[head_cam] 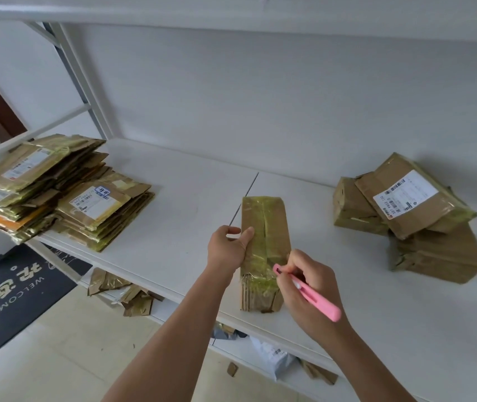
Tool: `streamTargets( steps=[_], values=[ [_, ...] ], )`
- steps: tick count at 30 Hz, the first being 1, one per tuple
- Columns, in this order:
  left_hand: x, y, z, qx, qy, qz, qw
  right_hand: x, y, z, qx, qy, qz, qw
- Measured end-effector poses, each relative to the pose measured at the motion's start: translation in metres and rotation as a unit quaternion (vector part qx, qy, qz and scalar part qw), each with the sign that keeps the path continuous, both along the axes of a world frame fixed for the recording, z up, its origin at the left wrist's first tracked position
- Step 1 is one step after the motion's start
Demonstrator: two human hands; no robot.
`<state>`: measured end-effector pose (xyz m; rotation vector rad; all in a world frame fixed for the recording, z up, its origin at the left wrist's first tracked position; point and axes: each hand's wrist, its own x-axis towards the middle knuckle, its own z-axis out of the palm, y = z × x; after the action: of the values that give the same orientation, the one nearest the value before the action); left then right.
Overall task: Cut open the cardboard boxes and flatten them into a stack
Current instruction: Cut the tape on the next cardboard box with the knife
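A narrow taped cardboard box point(263, 227) stands on the white shelf point(173, 204) in the middle of the view. My left hand point(227, 248) grips its left side, thumb on the top face. My right hand point(308, 285) holds a pink box cutter point(312, 294), whose tip touches the tape on the box's near right edge. Two stacks of flattened boxes point(57, 190) lie at the left end of the shelf. A pile of uncut boxes point(411, 216) sits at the right; the top one carries a white label.
The white wall point(260, 97) is close behind the shelf, and an upper shelf point(231, 13) runs overhead. Cardboard scraps point(127, 294) and a white mailer bag point(278, 358) lie on a lower shelf. A dark welcome mat point(14, 297) covers the floor at left.
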<state>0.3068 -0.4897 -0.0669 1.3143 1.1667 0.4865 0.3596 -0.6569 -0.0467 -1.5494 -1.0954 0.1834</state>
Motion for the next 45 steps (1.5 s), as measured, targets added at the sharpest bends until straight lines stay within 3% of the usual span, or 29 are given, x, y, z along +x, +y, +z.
streamTargets(
  steps=[6, 12, 18, 23, 25, 27, 29, 31, 33, 38, 41, 45],
  values=[
    [-0.001, -0.003, 0.008, 0.033, 0.008, -0.012, 0.999, -0.006, -0.017, 0.000, 0.011, 0.018, -0.010, 1.000],
    [-0.005, -0.009, 0.011, 0.218, 0.052, -0.185, 0.957, -0.001, -0.033, -0.002, 0.007, 0.072, -0.020, 0.997],
    [-0.003, -0.030, 0.014, 0.224, 0.052, -0.145, 0.962, -0.005, -0.054, -0.022, 0.105, 0.177, -0.202, 0.958],
    [0.005, -0.065, 0.031, 0.264, 0.120, -0.194, 0.937, 0.007, -0.058, -0.021, 0.155, 0.245, -0.218, 0.932],
    [0.009, -0.068, 0.040, 0.321, 0.212, -0.218, 0.897, 0.012, -0.058, -0.019, 0.152, 0.248, -0.212, 0.933],
    [0.014, -0.063, 0.041, 0.409, 0.315, -0.229, 0.825, 0.017, -0.060, -0.017, 0.155, 0.257, -0.199, 0.933],
    [0.019, -0.053, 0.037, 0.498, 0.330, -0.239, 0.766, 0.022, -0.062, -0.017, 0.148, 0.254, -0.188, 0.937],
    [0.023, -0.045, 0.031, 0.552, 0.283, -0.295, 0.727, 0.028, -0.067, -0.019, 0.132, 0.230, -0.163, 0.950],
    [0.025, -0.039, 0.028, 0.537, 0.241, -0.374, 0.716, 0.032, -0.071, -0.018, 0.110, 0.197, -0.135, 0.965],
    [0.038, -0.016, 0.040, 0.392, 0.233, -0.463, 0.760, 0.041, -0.072, -0.011, 0.072, 0.147, -0.095, 0.982],
    [0.037, -0.001, 0.050, 0.287, 0.247, -0.533, 0.757, 0.046, -0.068, -0.006, 0.035, 0.117, -0.066, 0.990],
    [0.029, 0.008, 0.053, 0.261, 0.233, -0.574, 0.740, 0.050, -0.059, 0.003, -0.005, 0.070, -0.017, 0.997]
  ],
)
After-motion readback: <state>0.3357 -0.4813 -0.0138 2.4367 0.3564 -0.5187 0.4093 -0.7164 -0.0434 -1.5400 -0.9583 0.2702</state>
